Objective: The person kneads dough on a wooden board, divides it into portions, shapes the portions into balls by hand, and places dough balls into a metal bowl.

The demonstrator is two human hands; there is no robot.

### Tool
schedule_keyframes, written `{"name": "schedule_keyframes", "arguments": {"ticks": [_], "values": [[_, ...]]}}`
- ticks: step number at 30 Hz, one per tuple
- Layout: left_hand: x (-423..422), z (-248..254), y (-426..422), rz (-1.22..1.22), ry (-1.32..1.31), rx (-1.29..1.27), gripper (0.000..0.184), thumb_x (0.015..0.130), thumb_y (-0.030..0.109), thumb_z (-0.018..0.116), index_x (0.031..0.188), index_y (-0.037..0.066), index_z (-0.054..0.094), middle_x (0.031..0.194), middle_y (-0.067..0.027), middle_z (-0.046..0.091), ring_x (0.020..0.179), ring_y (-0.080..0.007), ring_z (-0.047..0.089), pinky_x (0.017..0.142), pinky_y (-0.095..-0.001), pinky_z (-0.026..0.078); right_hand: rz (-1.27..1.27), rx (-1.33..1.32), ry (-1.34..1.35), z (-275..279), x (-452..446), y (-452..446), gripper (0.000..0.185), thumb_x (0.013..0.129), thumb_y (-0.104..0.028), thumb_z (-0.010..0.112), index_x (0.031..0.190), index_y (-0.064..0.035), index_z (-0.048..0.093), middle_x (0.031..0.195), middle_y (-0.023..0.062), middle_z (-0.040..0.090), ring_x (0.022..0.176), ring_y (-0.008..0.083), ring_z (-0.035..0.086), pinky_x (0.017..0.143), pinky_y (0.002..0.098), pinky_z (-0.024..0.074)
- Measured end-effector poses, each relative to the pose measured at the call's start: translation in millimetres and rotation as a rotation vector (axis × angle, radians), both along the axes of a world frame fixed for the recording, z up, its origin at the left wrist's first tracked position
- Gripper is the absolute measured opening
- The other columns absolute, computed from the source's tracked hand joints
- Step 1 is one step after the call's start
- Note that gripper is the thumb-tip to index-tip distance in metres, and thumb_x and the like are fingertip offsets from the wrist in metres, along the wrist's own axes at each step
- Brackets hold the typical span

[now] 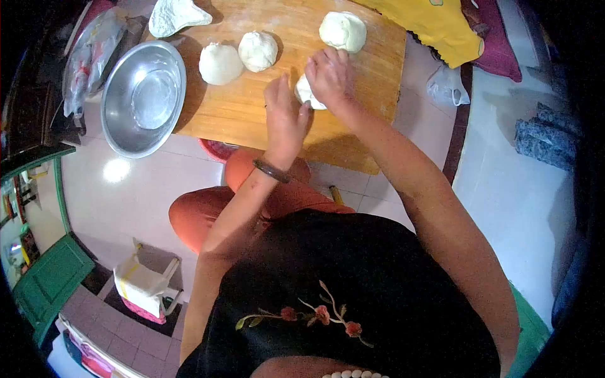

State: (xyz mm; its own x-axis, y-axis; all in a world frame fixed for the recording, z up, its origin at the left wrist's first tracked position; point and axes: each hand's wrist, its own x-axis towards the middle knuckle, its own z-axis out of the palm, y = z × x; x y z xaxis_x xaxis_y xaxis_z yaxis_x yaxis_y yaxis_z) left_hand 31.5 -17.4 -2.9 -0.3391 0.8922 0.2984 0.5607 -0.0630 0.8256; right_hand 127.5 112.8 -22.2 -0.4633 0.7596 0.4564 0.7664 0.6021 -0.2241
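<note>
R hand point(331, 79) is bent over a lump of dough point(304, 94) on the wooden board point(246, 116), nr the board's near edge; can't tell if fingers pinch it or just press. L hand point(285, 120) is loosely spread right beside it, w/ thumb at the lump's edge. Bigger dough ball point(342, 31) sits just beyond R hand; 2 other balls point(220, 63) are btwn the lump & a metal bowl point(118, 94).
</note>
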Motion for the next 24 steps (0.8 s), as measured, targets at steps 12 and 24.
{"name": "schedule_keyframes", "arguments": {"ticks": [12,24], "values": [[17.1,-42.2,29.4,0.121,-0.616,-0.040,0.023,0.077,0.002,0.064,0.099,-0.006,0.063,0.078,-0.0181,0.060,0.071,-0.0355,0.056,0.071,-0.0428,0.048,-0.325,-0.734,0.189,-13.3,-20.4,52.3,0.049,0.091,-0.039,0.046,0.090,0.0035,0.071,0.096,0.0241,0.070,0.093,0.0353,0.066,0.082,0.0470,0.0498],[28.7,22.1,-4.6,-0.167,0.140,0.104,0.055,0.070,-0.009,0.061,0.124,0.000,0.056,0.108,-0.0189,0.055,0.102,-0.0395,0.052,0.089,-0.0443,0.046,0.063,-0.032,0.343,10.3,43.5,-50.0,0.021,0.090,-0.022,0.053,0.082,-0.0044,0.062,0.083,0.0166,0.057,0.082,0.0366,0.055,0.073,0.0475,0.0443]]}}
